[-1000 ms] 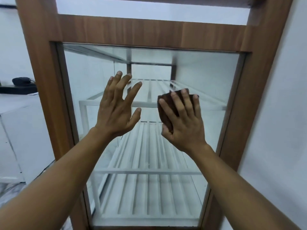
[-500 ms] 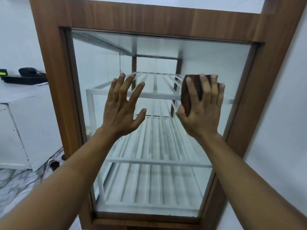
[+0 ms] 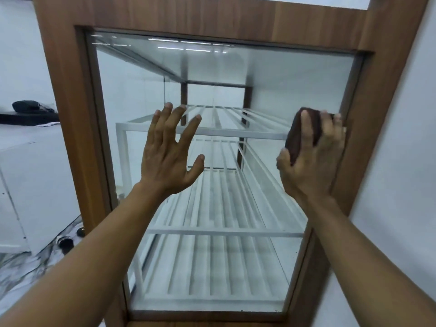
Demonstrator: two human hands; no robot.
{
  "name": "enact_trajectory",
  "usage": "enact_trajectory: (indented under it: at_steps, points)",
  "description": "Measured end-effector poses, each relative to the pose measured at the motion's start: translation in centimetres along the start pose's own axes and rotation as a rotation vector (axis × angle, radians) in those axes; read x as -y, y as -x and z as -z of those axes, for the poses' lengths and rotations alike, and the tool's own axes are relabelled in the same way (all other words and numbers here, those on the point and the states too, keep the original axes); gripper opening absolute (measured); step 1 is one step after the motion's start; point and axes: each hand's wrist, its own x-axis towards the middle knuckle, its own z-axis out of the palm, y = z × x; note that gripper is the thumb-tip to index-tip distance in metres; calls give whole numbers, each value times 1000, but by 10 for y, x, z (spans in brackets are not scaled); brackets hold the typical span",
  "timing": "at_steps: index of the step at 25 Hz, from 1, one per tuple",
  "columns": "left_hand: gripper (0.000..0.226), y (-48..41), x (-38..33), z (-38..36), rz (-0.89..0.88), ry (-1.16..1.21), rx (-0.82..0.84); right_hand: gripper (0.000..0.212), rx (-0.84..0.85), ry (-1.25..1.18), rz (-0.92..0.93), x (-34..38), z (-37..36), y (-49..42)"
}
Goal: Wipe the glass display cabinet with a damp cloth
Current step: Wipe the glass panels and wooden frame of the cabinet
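Our right hand (image 3: 311, 161) presses the brown cloth (image 3: 296, 138) flat-fingered against the cabinet glass (image 3: 283, 74), right edge; left hand (image 3: 167, 161) spread, empty.

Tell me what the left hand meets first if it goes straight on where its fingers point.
Likely the wooden top rail: the left hand lies flat by the glass pane, fingers pointing up it, only bare glass between. Contact with the glass is unclear.

Right hand (image 3: 313, 161) slid cloth (image 3: 298, 138) rightward, reaching wooden frame (image 3: 372, 119)
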Motion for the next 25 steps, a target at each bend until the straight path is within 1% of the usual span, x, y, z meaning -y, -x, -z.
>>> enact_trajectory:
  at_steps: [1,2,3,5,6,7,8,9,11,12,13,14,16,17,18,19,20,21,22,23,24,25]
  points:
    - [69,-1,0,0,3,-1,3,77,-28,-33,-62,12,0,-17]
    - [69,-3,0,0,6,0,8,77,-49,-67,-36,37,-4,-25]
    - [69,-3,0,0,10,1,6,75,-55,-108,67,66,-12,-24]
    - [67,5,1,-1,1,13,-13,69,-4,-182,344,109,-24,7]
    - [66,14,0,-2,-13,21,-20,68,33,-174,424,113,-28,30]
    - [65,25,0,-2,-26,30,-20,70,57,-127,437,101,-27,50]
    - [65,37,-2,-3,-33,42,-12,73,57,-75,396,78,-24,62]
    - [65,46,-3,-3,-34,51,0,76,40,-34,304,51,-19,67]
    - [64,52,-4,-3,-21,53,7,75,12,-17,41,11,-6,50]
    - [63,51,-6,-3,-10,51,5,75,-14,-21,-56,9,-3,35]
    - [63,49,-9,-3,-2,53,2,75,-43,-47,-86,21,-6,25]
    - [63,47,-10,-4,4,53,-5,75,-57,-91,-35,44,-12,21]
    - [64,48,-12,-5,22,43,-21,75,21,-167,220,91,-24,47]
    - [64,50,-13,-6,29,39,-28,76,62,-176,323,100,-27,70]
    - [65,55,-14,-8,34,38,-32,77,77,-144,350,90,-28,92]
    - [66,62,-15,-9,35,37,-35,77,69,-100,316,67,-27,106]
    - [66,71,-18,-12,30,32,-39,76,44,-67,227,39,-25,110]
    - [67,79,-23,-14,23,22,-41,75,15,-59,93,16,-21,104]
    - [67,85,-29,-18,18,11,-41,73,-25,-56,-20,6,-19,93]
    - [67,89,-35,-21,18,6,-40,73,-59,-64,-68,13,-20,84]
    - [68,92,-39,-23,19,3,-41,74,-78,-94,-19,31,-24,82]
    - [68,93,-40,-24,21,-1,-47,75,-66,-128,104,54,-31,89]
